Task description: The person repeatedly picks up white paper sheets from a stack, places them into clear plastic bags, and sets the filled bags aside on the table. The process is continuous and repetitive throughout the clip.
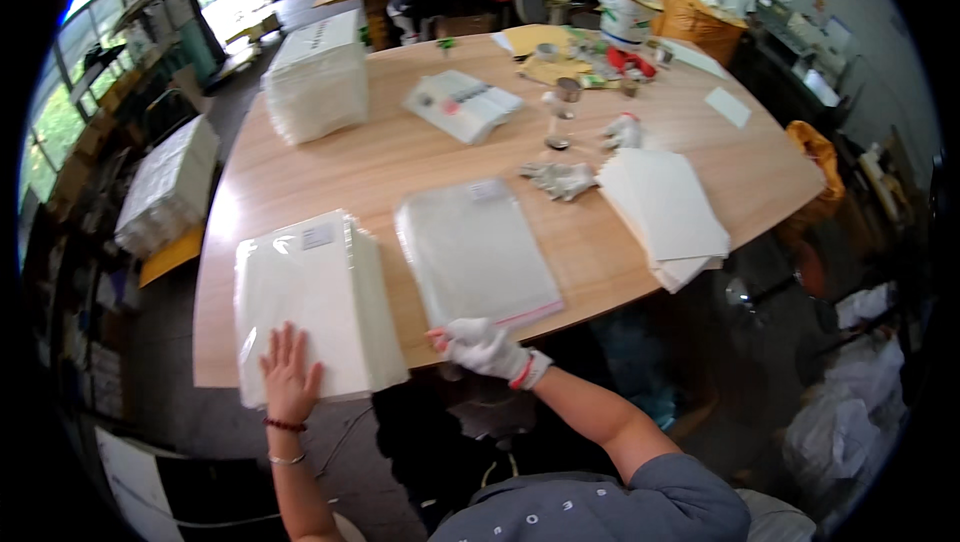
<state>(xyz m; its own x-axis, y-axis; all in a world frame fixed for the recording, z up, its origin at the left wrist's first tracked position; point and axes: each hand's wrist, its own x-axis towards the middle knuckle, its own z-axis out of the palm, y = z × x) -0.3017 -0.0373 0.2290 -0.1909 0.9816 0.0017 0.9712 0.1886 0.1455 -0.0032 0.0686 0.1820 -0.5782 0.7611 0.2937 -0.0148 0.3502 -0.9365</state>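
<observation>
My bare left hand (289, 384) lies flat with its fingers spread on a tall stack of white sheets in clear plastic bags (300, 292), at the table's near left corner. A small label shows on the top bag. To the right of that stack lies a pile of clear plastic bags (478, 252) with a pinkish strip along the near edge. My right hand (488, 352), in a white glove with bare fingertips, is closed beside the pile's near left corner. Whether anything is between its fingers is hidden.
A fanned stack of white sheets (660, 207) lies at the table's right, with grey work gloves (560, 180) beside it. A tall bagged stack (318, 77), a printed packet (463, 107) and a glass jar (558, 127) stand farther back. Other people work beyond the table.
</observation>
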